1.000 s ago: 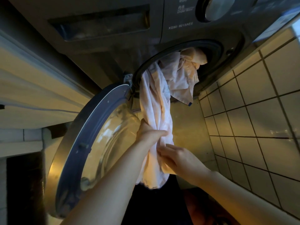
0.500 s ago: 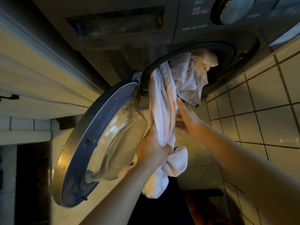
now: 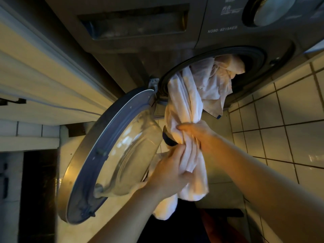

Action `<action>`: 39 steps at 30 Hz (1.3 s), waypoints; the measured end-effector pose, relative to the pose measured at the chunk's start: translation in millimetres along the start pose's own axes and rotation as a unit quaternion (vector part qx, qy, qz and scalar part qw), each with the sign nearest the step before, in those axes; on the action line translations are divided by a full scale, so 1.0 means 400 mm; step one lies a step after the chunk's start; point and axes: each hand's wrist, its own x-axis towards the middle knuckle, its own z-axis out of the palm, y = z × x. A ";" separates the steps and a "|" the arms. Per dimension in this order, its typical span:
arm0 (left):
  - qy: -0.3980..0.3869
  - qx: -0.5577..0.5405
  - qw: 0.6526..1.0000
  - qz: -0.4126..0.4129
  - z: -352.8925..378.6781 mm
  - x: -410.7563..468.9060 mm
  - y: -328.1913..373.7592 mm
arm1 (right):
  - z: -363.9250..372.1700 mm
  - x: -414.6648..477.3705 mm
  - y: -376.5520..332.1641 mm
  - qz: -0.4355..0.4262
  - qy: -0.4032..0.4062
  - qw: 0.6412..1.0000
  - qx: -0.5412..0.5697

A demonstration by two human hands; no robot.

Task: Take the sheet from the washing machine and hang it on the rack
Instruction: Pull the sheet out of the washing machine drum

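A pale, bunched sheet trails out of the round opening of the dark washing machine and hangs down in a thick rope. My right hand is closed around that rope just below the drum opening. Below it, my left hand grips a lower part of the same sheet, whose loose end dangles under my fist. More crumpled cloth, with a small blue tag at its corner, still lies in the drum mouth. No rack is in view.
The machine's glass door stands swung open to the left, close to my left arm. Tiled floor spreads to the right. A pale cabinet or wall edge runs along the left.
My right hand, which was open beside the sheet half a second ago, has closed around it above my left hand. My left hand has kept its grip throughout.
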 end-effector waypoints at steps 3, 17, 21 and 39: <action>0.059 -0.132 0.989 -0.033 -0.020 0.017 -0.023 | -0.020 -0.023 -0.006 -0.014 0.010 0.999 0.032; 0.133 -0.447 0.825 -0.318 -0.020 0.217 0.044 | -0.145 -0.126 0.044 -0.048 -0.059 0.997 -0.012; 0.079 -0.496 0.826 -0.256 0.007 0.205 0.061 | -0.139 -0.134 0.074 -0.187 0.008 0.969 -0.159; 0.155 -0.160 0.950 -0.218 -0.033 0.154 0.042 | -0.195 -0.133 0.104 -0.524 0.041 0.670 -0.524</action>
